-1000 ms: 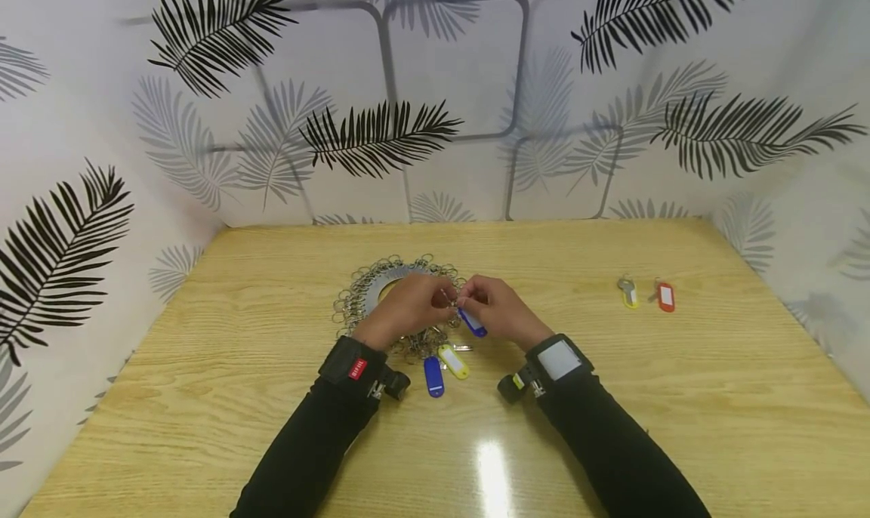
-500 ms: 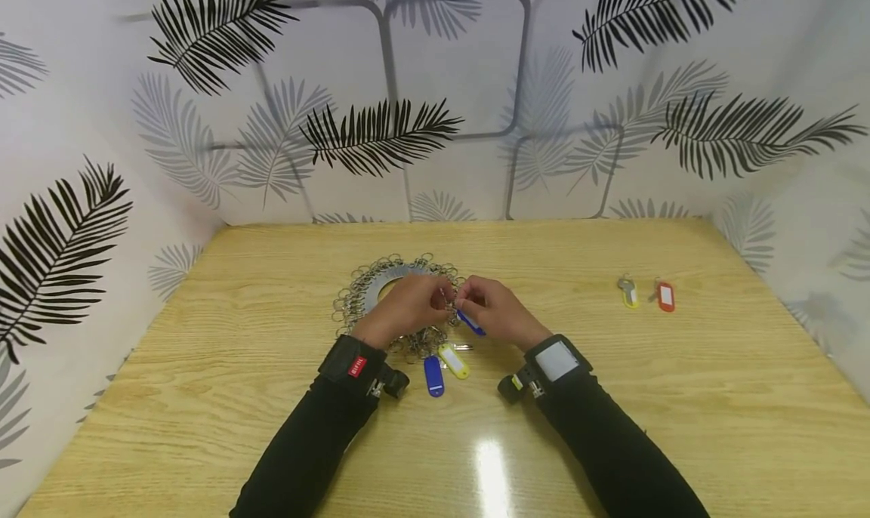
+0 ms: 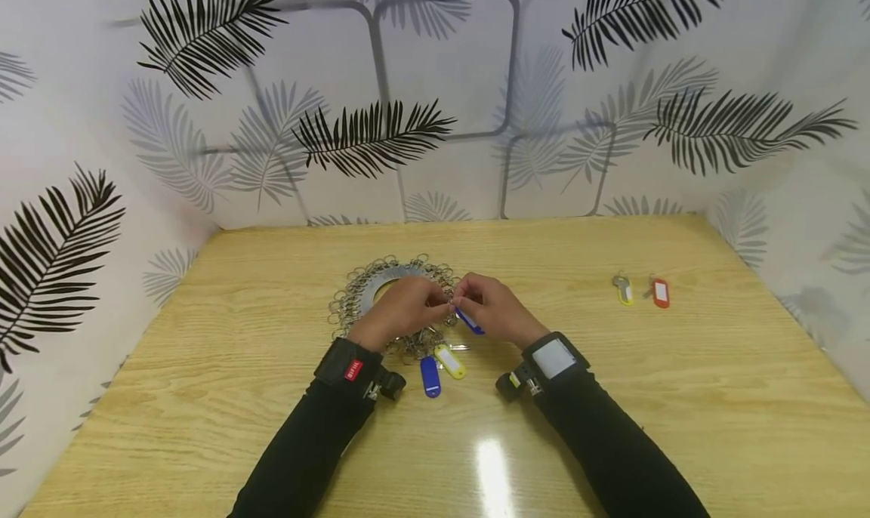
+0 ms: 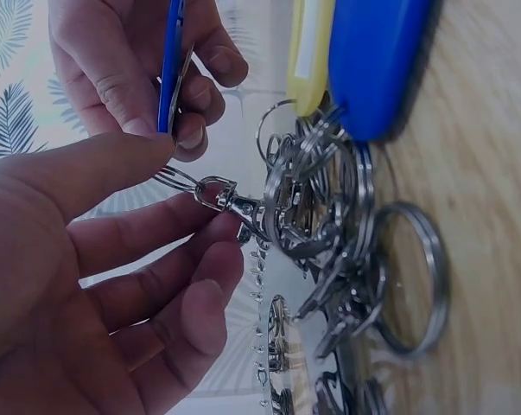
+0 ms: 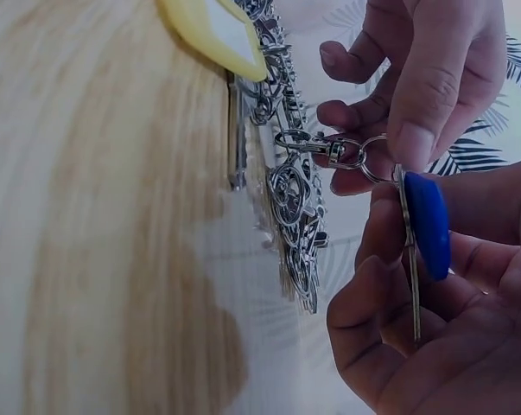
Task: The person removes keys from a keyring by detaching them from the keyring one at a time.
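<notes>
In the head view, we saw the left hand (image 3: 405, 306) and the right hand (image 3: 499, 306) meeting at the near right edge of a round, flat silver metal ring (image 3: 372, 282) fringed with small clasps. The right hand gripped a blue plastic tag with a white label (image 3: 469, 321), tilted just above the pale wooden surface (image 3: 578, 397). Below the hands lay a yellow plastic tag (image 3: 451, 361) and a second blue tag (image 3: 430, 377); well apart to the right lay a yellow-edged tag with a key (image 3: 625, 291) and a red plastic tag (image 3: 661, 293).

In the left wrist view, the left thumb and a finger pinched a thin steel split ring (image 4: 178, 179) linked to a shiny swivel clasp (image 4: 243, 207), probably to steady it and keep its coils reachable. Heaped rings and clasps crowded close beside, and we judged they could snag.

In the right wrist view, the right hand held the blue plastic tag with a flat metal key (image 5: 414, 285) edge-on against it, perhaps to line both up with the split ring. Fingertips hid the join, so we could not tell whether either was threaded.
</notes>
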`<state>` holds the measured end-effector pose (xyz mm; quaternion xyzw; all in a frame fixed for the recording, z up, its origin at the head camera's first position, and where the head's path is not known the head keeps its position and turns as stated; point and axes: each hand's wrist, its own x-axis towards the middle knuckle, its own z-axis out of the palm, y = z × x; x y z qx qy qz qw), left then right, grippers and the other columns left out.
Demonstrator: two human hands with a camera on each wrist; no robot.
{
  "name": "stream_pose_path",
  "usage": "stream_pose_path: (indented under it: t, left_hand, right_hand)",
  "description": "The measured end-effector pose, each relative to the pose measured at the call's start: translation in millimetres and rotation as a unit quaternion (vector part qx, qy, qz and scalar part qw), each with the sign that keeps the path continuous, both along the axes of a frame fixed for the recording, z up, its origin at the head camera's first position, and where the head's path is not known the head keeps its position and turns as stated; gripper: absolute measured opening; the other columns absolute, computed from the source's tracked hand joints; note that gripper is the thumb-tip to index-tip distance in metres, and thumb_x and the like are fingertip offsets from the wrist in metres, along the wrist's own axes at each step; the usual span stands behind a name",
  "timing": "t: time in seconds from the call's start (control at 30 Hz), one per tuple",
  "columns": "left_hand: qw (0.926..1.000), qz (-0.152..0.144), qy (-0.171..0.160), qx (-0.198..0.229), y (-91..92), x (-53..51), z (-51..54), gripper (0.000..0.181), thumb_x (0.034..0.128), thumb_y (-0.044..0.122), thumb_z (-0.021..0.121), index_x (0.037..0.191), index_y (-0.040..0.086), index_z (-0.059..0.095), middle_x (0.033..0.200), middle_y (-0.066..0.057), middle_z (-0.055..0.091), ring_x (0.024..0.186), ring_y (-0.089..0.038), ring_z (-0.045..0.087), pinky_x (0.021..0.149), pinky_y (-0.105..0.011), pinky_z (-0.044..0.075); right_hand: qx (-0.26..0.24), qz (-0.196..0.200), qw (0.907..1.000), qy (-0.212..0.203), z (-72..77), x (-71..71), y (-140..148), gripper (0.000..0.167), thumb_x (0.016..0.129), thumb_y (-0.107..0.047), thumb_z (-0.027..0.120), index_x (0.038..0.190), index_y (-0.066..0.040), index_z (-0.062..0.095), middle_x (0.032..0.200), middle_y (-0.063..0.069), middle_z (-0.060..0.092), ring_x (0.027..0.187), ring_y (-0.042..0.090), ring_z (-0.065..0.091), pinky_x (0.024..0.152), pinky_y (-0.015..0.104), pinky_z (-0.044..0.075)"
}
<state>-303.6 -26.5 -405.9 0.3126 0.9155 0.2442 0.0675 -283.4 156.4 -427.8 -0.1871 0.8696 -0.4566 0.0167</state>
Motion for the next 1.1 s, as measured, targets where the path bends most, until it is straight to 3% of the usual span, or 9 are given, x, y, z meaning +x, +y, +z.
stream_pose_path:
  t: [0.1, 0.33, 0.47, 0.63, 0.8, 0.93, 1.1]
  left_hand:
    - [1.0000, 0.006, -0.001, 0.002, -0.6, 0.4, 0.2, 0.016, 0.0900, 0.028, 0.063, 0.086, 0.014, 0.070, 0.071, 0.005, 0.061, 0.057, -0.010, 0.050, 0.053, -0.026, 0.039]
    - [0.9987, 0.032, 0.038, -0.004, 0.0, 2.9, -0.2, 0.012, 0.0830, 0.027, 0.072, 0.084, 0.016, 0.067, 0.076, 0.006, 0.060, 0.064, -0.008, 0.054, 0.058, -0.026, 0.045]
    - [0.9982, 0.027, 0.052, -0.009, 1.0, 2.5, -0.2, 0.013, 0.0810, 0.023, 0.074, 0.089, 0.015, 0.067, 0.079, 0.004, 0.060, 0.070, -0.008, 0.055, 0.063, -0.025, 0.046]
    - [0.9993, 0.017, 0.034, 0.006, 1.8, 2.1, 2.1, 0.019, 0.0842, 0.022, 0.071, 0.100, 0.013, 0.068, 0.084, 0.003, 0.064, 0.073, -0.008, 0.058, 0.065, -0.025, 0.047]
    - [0.9997, 0.012, 0.006, 0.022, 1.5, 2.8, 4.7, 0.016, 0.0892, 0.025, 0.064, 0.099, 0.014, 0.070, 0.082, 0.004, 0.066, 0.069, -0.007, 0.059, 0.062, -0.025, 0.047]
    - [0.9993, 0.013, -0.010, 0.032, 0.7, 3.7, 4.8, 0.011, 0.0875, 0.018, 0.067, 0.098, 0.014, 0.069, 0.082, 0.004, 0.065, 0.073, -0.007, 0.059, 0.065, -0.025, 0.048]
    - [0.9989, 0.002, 0.002, 0.047, 0.3, 3.2, 3.1, 0.016, 0.0818, 0.011, 0.072, 0.096, 0.012, 0.065, 0.083, 0.002, 0.062, 0.074, -0.009, 0.057, 0.066, -0.025, 0.047]
  right_hand:
    - [0.000, 0.004, 1.0000, 0.001, -0.7, -0.3, 0.2, 0.006, 0.096, -0.013, 0.053, 0.092, -0.010, 0.057, 0.087, 0.002, 0.060, 0.078, 0.017, 0.053, 0.070, 0.031, 0.044]
    - [0.007, 0.006, 1.0000, 0.004, -3.5, 0.4, 0.3, 0.005, 0.095, -0.011, 0.053, 0.092, -0.010, 0.057, 0.087, 0.002, 0.059, 0.077, 0.017, 0.052, 0.069, 0.031, 0.044]
    - [0.004, 0.008, 1.0000, 0.000, -3.9, 0.1, 0.3, 0.005, 0.095, -0.010, 0.053, 0.093, -0.009, 0.057, 0.087, 0.003, 0.058, 0.077, 0.017, 0.052, 0.069, 0.031, 0.044]
    - [0.001, 0.005, 1.0000, 0.005, -1.8, -0.9, 0.4, 0.005, 0.096, -0.012, 0.053, 0.093, -0.010, 0.057, 0.089, 0.002, 0.058, 0.080, 0.018, 0.052, 0.071, 0.032, 0.044]
    - [-0.004, 0.009, 1.0000, 0.001, -2.0, -2.6, 1.0, 0.005, 0.095, -0.013, 0.054, 0.092, -0.011, 0.057, 0.090, 0.002, 0.059, 0.081, 0.018, 0.053, 0.071, 0.032, 0.044]
    - [-0.015, 0.024, 0.9996, -0.008, -3.5, -2.6, 0.1, 0.005, 0.095, -0.011, 0.053, 0.092, -0.010, 0.057, 0.092, 0.004, 0.061, 0.084, 0.017, 0.056, 0.074, 0.032, 0.045]
    - [-0.010, 0.019, 0.9998, -0.003, -3.6, -2.9, -0.5, 0.005, 0.095, -0.010, 0.053, 0.093, -0.010, 0.058, 0.092, 0.002, 0.060, 0.082, 0.018, 0.054, 0.072, 0.031, 0.045]
